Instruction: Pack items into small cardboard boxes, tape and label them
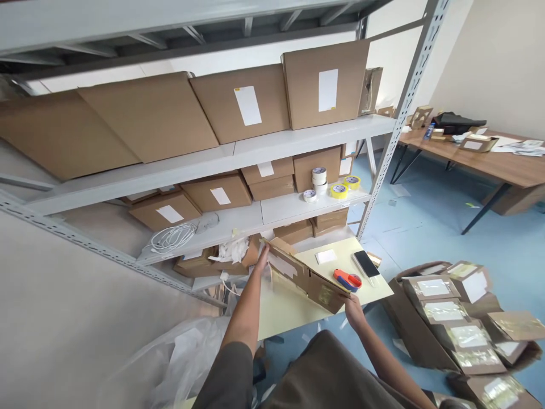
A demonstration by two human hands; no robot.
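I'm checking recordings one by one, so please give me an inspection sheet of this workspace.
Surface: pale yellow worktable, partly hidden behind cardboard piece.
Job's things: cardboard piece, held slanted.
Clutter: red-and-blue object, phone, white rectangular item on the worktable.
Hands: left hand holds the piece's far end, right hand the near end.
Cables: coiled white cable on a shelf.
Surroundings: grey shelving with boxes, large carton of smaller boxes, blue floor, wooden table.

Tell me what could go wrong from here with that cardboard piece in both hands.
The cardboard piece is held near opposite ends by the left hand and right hand; it could swing or drop if either grip slips.
Its edge passes close to the red-and-blue tool and might knock it.
The phone lies near the table's edge, so a bump might push it off.
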